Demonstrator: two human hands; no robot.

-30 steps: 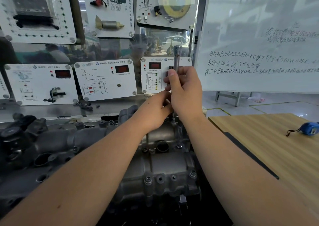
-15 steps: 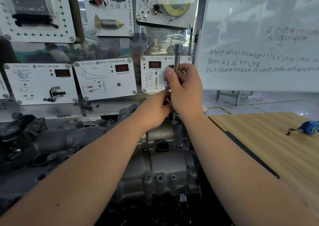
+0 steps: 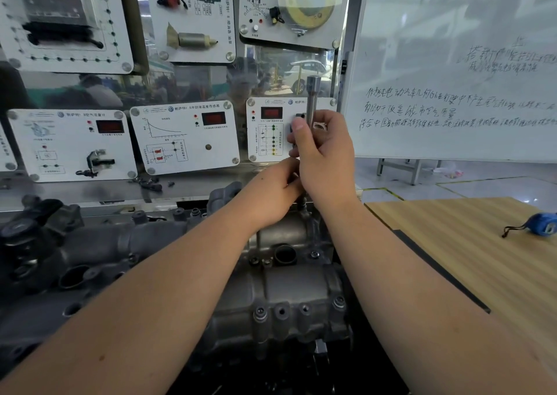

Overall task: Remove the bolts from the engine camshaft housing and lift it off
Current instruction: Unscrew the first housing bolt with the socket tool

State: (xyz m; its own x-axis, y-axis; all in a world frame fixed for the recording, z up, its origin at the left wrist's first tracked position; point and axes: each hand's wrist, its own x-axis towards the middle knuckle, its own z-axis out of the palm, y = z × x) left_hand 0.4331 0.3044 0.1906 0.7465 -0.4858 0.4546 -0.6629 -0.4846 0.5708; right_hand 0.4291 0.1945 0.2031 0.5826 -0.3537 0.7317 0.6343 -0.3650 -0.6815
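Right at the far end of the camshaft housing (image 3: 280,277), a rough cast-grey aluminium block sitting low in the middle, the right hand (image 3: 324,156) has its fingers curled round a slim steel socket wrench (image 3: 312,99) standing upright. The left hand (image 3: 271,192) is tucked just under it, fingers curled at the tool's base, can't tell what exactly they pinch. Dark round bolts (image 3: 260,313) sit along the housing's near edge. Off to the right is a wood-grain desk (image 3: 482,262) with a blue tape measure (image 3: 541,224) near its far right edge. Behind are white sensor panels (image 3: 184,136) and a scribbled whiteboard (image 3: 452,63).
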